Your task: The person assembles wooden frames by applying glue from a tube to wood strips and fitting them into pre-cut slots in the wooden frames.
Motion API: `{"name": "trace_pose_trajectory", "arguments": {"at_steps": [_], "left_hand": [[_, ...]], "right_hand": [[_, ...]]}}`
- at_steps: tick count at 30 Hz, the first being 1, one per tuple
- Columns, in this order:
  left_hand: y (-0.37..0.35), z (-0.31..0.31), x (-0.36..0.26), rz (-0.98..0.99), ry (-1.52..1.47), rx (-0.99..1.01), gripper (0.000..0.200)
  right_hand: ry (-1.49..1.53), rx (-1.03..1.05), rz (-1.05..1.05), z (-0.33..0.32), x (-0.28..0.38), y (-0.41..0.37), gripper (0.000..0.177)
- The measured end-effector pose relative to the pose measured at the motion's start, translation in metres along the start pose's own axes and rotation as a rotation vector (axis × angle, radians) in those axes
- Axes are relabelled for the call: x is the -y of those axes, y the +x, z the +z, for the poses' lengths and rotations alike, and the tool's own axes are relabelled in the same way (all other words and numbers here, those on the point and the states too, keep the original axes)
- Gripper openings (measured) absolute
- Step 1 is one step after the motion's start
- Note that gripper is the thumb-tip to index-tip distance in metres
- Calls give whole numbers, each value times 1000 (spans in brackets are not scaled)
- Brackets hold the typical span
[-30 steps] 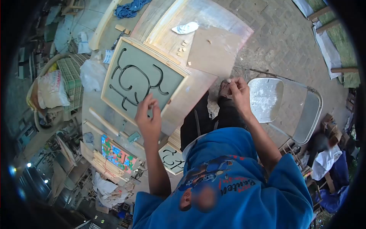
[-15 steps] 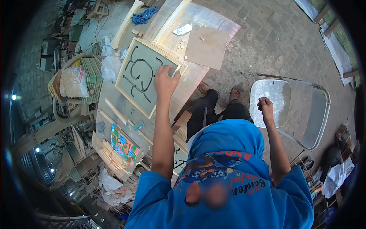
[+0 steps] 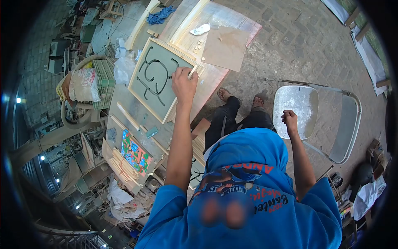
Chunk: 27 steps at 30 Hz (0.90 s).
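My left hand [image 3: 185, 86] is at the near right corner of a wooden-framed panel [image 3: 154, 74], its fingers closed round the light wooden frame edge or a small piece there; the fingers partly hide it. The panel is grey-green with dark curved grooves and lies on the work table. My right hand [image 3: 290, 120] is held above the seat of a folding chair [image 3: 295, 101], fingers curled; whether anything is inside them is too small to tell. Small wood blocks [image 3: 198, 46] and a brown board [image 3: 226, 47] lie beyond the frame.
A colourful panel [image 3: 134, 151] and thin wood strips [image 3: 120, 166] lie at the lower left. A green crate [image 3: 104, 83] with a white sack [image 3: 84, 85] stands at the left. A blue cloth [image 3: 160, 15] lies at the table's far side.
My left hand has shifted right to the frame's edge, and its spread fingers have drawn together. My right hand stays over the chair, still curled. The whole view has shifted slightly.
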<state>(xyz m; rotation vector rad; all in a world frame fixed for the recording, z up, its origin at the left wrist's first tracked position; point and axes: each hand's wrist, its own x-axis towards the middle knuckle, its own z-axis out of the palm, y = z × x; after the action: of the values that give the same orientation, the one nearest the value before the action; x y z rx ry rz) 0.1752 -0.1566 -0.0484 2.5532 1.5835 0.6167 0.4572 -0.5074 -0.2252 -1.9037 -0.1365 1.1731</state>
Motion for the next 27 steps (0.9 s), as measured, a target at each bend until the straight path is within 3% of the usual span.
{"name": "trace_pose_trajectory", "arguments": {"at_steps": [8, 18, 20, 22, 23, 27], "left_hand": [[-1, 0, -1, -45, 1, 5, 15], [0, -1, -2, -91, 1, -8, 13], [-1, -3, 2, -74, -55, 31, 22], [-4, -10, 0, -22, -51, -90, 26], [-9, -16, -3, 57, -46, -186, 30], [-75, -28, -24, -31, -113, -171, 23]], "right_hand": [[-10, -42, 48, -10, -32, 4, 22], [-70, -16, 49, -9, -24, 13, 25], [-72, -7, 45, -9, -19, 16, 25], [-52, 6, 50, -12, -12, 19, 24], [-81, 35, 36, -14, -10, 19, 24], [-37, 57, -38, -22, -4, 27, 23]]}}
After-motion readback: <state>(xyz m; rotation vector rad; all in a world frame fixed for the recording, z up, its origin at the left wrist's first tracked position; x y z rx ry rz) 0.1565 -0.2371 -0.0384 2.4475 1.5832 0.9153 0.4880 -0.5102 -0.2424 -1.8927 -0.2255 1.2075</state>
